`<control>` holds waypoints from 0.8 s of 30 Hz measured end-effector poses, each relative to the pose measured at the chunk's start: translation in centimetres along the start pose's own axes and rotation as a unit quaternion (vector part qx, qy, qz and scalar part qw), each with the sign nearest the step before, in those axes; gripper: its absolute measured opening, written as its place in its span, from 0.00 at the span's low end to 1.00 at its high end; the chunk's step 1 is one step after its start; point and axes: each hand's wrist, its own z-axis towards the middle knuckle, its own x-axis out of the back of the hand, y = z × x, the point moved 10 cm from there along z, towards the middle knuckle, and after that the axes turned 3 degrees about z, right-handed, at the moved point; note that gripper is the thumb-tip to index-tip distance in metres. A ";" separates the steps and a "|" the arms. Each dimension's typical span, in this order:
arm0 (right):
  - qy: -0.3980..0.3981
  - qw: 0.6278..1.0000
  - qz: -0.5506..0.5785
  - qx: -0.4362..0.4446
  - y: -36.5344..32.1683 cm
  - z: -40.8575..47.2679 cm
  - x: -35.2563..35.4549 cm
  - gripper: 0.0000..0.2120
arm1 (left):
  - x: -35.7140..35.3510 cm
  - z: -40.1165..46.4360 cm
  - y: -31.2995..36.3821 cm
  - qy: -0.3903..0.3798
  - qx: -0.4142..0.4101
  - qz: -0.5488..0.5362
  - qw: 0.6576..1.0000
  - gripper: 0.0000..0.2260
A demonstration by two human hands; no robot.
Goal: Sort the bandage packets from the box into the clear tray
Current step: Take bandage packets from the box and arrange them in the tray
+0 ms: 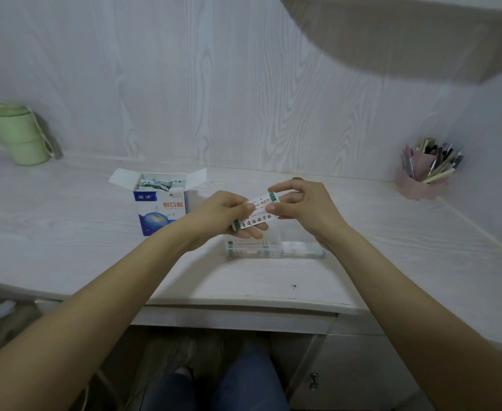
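Observation:
Both hands hold a small stack of white bandage packets (257, 213) with green ends, a little above the desk. My left hand (224, 212) grips the lower left end and my right hand (298, 203) pinches the upper right end. Just below them the clear tray (303, 252) lies on the desk, with a few packets inside its left part. The blue and white bandage box (160, 212) stands open to the left, with more packets showing at its top.
A green lidded cup (18, 134) stands at the far left by the wall. A pink holder full of pens (426, 176) stands at the right. The desk's front edge (243, 304) runs below the tray, and a shelf hangs at the upper right.

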 end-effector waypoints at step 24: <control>0.016 0.993 -0.111 0.031 1.1 0.8 -1.6 0.01 | 6.0 -2.2 -0.5 0.154 -0.041 0.005 0.987 0.05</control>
